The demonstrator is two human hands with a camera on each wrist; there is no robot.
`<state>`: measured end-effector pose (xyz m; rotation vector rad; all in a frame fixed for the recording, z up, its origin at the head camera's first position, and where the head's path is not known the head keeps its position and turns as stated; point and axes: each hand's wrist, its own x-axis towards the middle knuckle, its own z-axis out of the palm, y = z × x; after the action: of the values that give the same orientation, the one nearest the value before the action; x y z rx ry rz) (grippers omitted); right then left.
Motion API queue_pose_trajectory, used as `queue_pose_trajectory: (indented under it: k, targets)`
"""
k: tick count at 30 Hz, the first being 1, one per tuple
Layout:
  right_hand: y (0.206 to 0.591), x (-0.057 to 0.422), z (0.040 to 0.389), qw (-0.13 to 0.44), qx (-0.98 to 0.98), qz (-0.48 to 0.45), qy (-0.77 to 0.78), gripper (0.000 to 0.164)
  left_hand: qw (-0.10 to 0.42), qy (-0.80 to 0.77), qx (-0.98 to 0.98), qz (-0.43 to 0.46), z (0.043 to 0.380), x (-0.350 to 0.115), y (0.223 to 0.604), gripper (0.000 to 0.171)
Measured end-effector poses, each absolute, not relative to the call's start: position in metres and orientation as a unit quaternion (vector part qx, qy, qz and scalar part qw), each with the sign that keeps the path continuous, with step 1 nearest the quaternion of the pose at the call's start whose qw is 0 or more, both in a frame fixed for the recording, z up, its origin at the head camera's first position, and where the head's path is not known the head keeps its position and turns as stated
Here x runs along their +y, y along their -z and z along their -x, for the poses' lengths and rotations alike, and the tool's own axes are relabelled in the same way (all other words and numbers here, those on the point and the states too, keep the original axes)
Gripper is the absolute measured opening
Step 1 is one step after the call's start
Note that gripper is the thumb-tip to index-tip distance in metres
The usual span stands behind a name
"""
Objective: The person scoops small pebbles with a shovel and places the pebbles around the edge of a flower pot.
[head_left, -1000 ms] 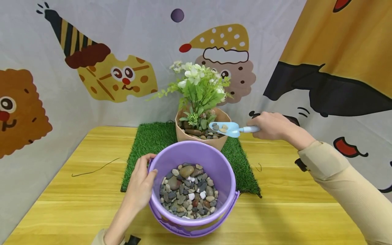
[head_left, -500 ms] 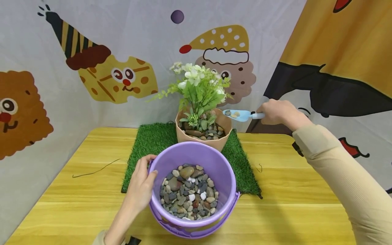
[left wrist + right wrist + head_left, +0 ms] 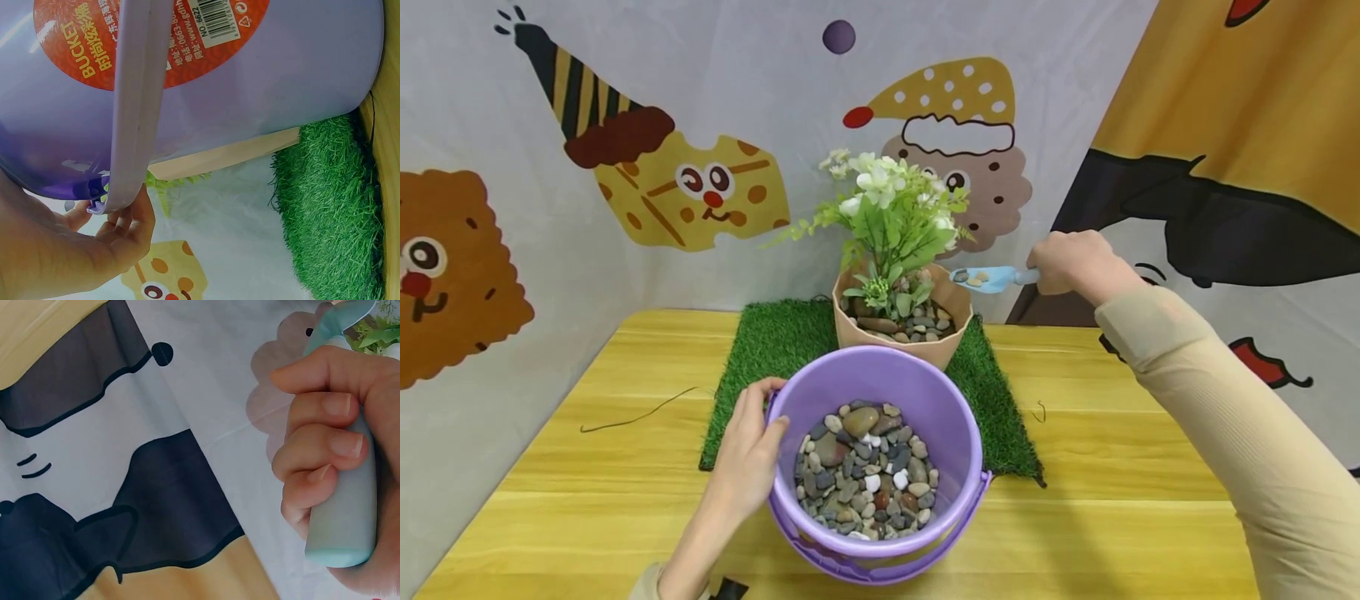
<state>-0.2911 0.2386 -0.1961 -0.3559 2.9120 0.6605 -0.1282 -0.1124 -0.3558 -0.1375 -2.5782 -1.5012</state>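
Right hand [image 3: 1075, 265], right of centre in the head view: fingers [image 3: 325, 445] curled round the grey-blue handle of a small trowel. Trowel [image 3: 996, 280]: light blue blade extending left out of the fingers; long axis almost level across the frame, tip pointing left and overlapping the pot's right rim in view; whether above or behind that rim, cannot tell. On the blade: a few pebbles [image 3: 980, 277], tan and grey.

Left hand [image 3: 748, 454], lower left of centre: gripping the bucket rim at its left side, near the carrying-handle joint. Bucket [image 3: 880, 375]: purple, lower centre, directly right of those fingers; carrying handle [image 3: 880, 573] lowered at the near side; red label [image 3: 87, 37] on the wall. Contents: mixed stones [image 3: 868, 475], grey, brown, white.

Pot [image 3: 850, 332]: peach, centre, just beyond the bucket; holds stones and a white-flowered plant [image 3: 891, 221]. Beneath: green turf mat [image 3: 775, 342]. Support: yellow wood-grain bench [image 3: 1120, 467]. Behind: cartoon-printed cloth [image 3: 730, 83].
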Motion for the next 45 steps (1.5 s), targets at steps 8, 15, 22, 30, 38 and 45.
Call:
queue_pose_trajectory:
  k: [8, 15, 22, 30, 38, 45]
  targets:
    - [0.187, 0.227, 0.29, 0.07, 0.961, 0.108, -0.246, 0.016, 0.078, 0.499, -0.862, 0.045, 0.129, -0.112, 0.355, 0.038]
    - [0.185, 0.219, 0.293, 0.081, 0.957, 0.099, -0.262, 0.015, 0.072, 0.506, -0.858, 0.043, 0.128, -0.111, 0.355, 0.038]
    - [0.183, 0.212, 0.292, 0.077, 0.954, 0.098, -0.274, 0.016, 0.077, 0.503, -0.86, 0.044, 0.129, -0.112, 0.357, 0.038]
    - [0.182, 0.207, 0.291, 0.079, 0.951, 0.087, -0.285, 0.011, 0.079, 0.508, -0.857, 0.046, 0.128, -0.112, 0.356, 0.038]
    - [0.176, 0.21, 0.279, 0.068, 0.959, 0.099, -0.257, 0.011, 0.079, 0.505, -0.858, 0.044, 0.13, -0.112, 0.356, 0.038]
    - [0.174, 0.223, 0.254, 0.064, 0.966, 0.134, -0.213, 0.017, 0.08, 0.503, -0.859, 0.045, 0.131, -0.112, 0.357, 0.038]
